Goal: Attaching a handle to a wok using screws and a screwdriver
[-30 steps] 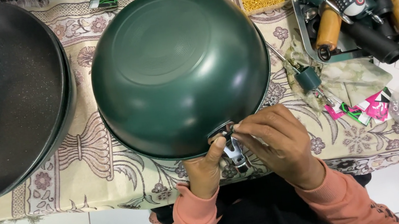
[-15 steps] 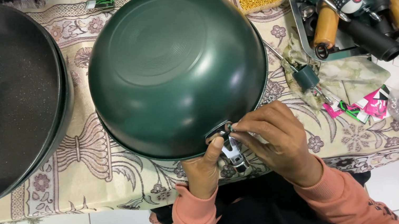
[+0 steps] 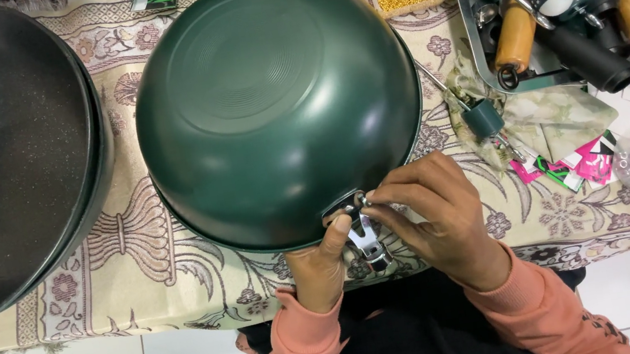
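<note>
Green wok point(image 3: 269, 100) sits upturned, its metal handle bracket point(image 3: 362, 237) seated at the near rim, your left hand point(image 3: 320, 264) steadying it, right hand point(image 3: 440, 220) fingertips pinching a small fastener there, handle not yet on.

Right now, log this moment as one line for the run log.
left hand: steadies metal bracket | right hand: pinches at bracket on rim | green pan: upside down on patterned cloth
</note>
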